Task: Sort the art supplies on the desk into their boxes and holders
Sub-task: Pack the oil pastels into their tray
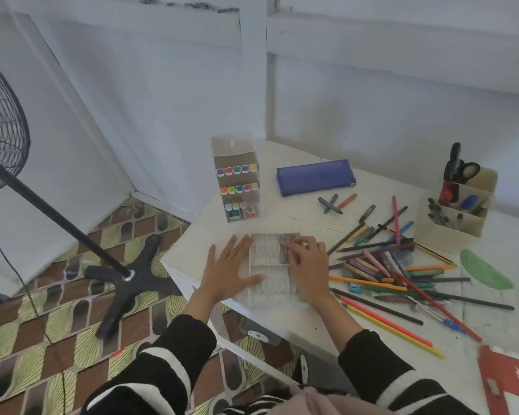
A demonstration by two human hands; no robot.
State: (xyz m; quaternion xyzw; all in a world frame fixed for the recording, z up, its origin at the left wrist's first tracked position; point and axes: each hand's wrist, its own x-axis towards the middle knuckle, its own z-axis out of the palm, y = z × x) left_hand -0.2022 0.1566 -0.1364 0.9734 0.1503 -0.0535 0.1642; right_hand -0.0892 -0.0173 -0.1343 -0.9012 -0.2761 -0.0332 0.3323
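A clear ribbed plastic tray [270, 271] lies at the desk's near left corner, with a few crayons [286, 238] in its far right slots. My left hand [231, 269] lies flat with spread fingers on the tray's left edge. My right hand [307, 265] covers the tray's right side, its fingertips pressing on the crayons. To the right spreads a heap of coloured pencils and crayons [393, 274]. Three loose crayons [336, 202] lie further back.
A clear marker rack [237, 181] stands behind the tray. A blue pencil case [315, 176] lies at the back. A beige desk organiser [459, 205] holds scissors and pens at the right. A red-and-white box [510, 381] sits near right. A floor fan [123, 271] stands left of the desk.
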